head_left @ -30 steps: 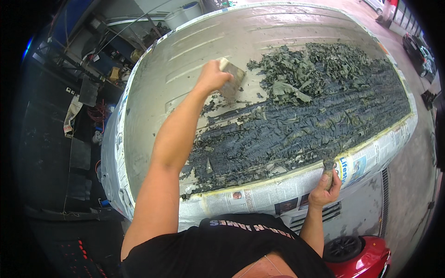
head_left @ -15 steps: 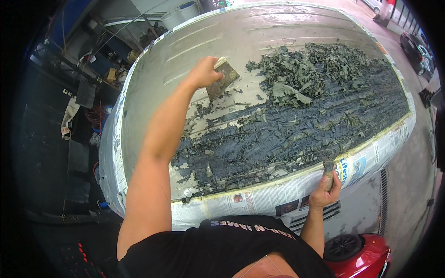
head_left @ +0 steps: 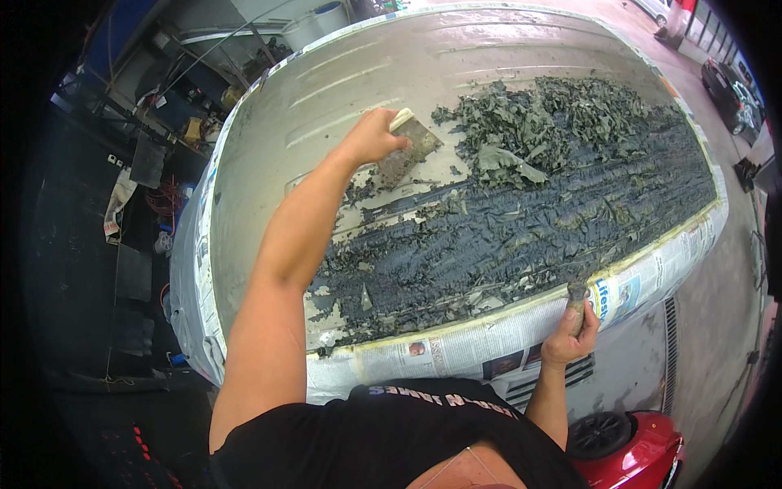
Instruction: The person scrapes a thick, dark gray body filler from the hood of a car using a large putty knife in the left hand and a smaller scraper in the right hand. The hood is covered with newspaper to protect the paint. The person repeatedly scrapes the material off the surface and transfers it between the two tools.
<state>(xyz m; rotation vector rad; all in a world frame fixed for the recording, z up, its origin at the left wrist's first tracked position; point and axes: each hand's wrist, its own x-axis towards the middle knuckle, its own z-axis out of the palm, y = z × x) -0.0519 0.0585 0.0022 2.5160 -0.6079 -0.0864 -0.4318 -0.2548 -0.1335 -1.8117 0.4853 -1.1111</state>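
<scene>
Gouging the bare metal of the ribbed vehicle roof (head_left: 342, 98) looks the likeliest mishap — a corner of the flat scraper (head_left: 411, 152) could dig in if the blade tipped under a hard push. The newspaper masking (head_left: 464, 346) along the near edge could tear if the brush-like tool (head_left: 577, 311) snagged it. The left hand (head_left: 377, 140) is closed around the scraper's upper part, over the roof's left half; whether the blade touches metal, I cannot tell. The right hand (head_left: 570, 338) is wrapped around the tool's short handle at the near edge, toward the right corner. The dark, wrinkled coating (head_left: 489, 236) spreads between the hands — reaching the right edge — with a heap of loose peelings (head_left: 529, 130) right of the scraper.
</scene>
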